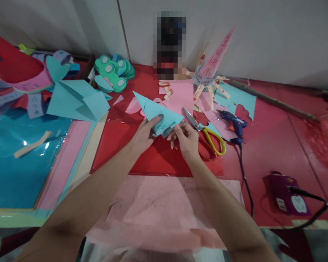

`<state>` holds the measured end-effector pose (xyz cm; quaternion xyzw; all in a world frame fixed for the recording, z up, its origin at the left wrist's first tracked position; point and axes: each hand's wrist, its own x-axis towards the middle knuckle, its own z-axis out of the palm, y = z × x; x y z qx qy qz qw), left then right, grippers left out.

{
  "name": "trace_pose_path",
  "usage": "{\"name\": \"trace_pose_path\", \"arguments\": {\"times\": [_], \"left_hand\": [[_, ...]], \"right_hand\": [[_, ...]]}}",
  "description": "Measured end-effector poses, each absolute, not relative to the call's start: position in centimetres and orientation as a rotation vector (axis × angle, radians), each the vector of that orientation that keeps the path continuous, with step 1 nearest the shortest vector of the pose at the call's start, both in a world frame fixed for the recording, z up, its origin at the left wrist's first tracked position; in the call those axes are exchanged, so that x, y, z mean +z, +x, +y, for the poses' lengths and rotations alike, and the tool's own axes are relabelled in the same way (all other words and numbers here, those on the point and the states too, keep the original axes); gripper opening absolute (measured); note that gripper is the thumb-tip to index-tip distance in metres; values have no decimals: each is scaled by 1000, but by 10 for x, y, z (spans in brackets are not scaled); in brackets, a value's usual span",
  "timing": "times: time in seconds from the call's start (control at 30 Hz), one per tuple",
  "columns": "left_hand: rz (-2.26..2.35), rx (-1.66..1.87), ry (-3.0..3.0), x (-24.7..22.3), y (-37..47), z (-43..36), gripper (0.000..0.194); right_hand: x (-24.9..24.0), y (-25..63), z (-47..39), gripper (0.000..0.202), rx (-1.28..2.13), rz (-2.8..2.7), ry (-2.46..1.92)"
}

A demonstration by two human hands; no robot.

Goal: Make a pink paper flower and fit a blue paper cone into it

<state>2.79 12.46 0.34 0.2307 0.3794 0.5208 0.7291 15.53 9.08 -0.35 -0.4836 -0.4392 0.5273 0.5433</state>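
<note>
A light-blue paper cone (160,114) is held above a red sheet (117,153), its point toward the upper left. My left hand (146,134) grips it from the left, with the thumb on top. At the cone's wide lower edge, the fingers of my right hand (186,138) pinch a small cut tab of the paper. Scissors (210,136) with one yellow and one red handle lie just right of that hand. Beyond them rests a blue hot glue gun (233,125). The inside of the cone is hidden.
A pink cone hat (217,60) with writing stands at the back. Green frog-shaped cutouts (113,72), folded blue paper (76,100) and a red hat (15,60) are on the left. A purple power socket (288,194) sits front right, and a stick (273,100) lies behind.
</note>
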Motion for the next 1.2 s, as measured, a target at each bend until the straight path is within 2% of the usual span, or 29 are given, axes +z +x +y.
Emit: {"name": "trace_pose_path", "arguments": {"times": [0.27,0.5,0.63,1.0,1.2], "left_hand": [[872,1157,561,1,28,124,27],[853,1170,495,4,29,125,20],[827,1173,515,2,29,125,19],[777,1189,612,0,30,123,37],[756,1226,626,0,31,125,37]], "right_hand": [[-4,155,91,38,1261,-1049,-1205],[-3,157,89,48,1251,-1071,-1198],[-1,157,89,41,1220,-1055,-1209],[-1,152,81,27,894,-1312,-1280],[-2,154,81,26,642,-1434,-1241]]}}
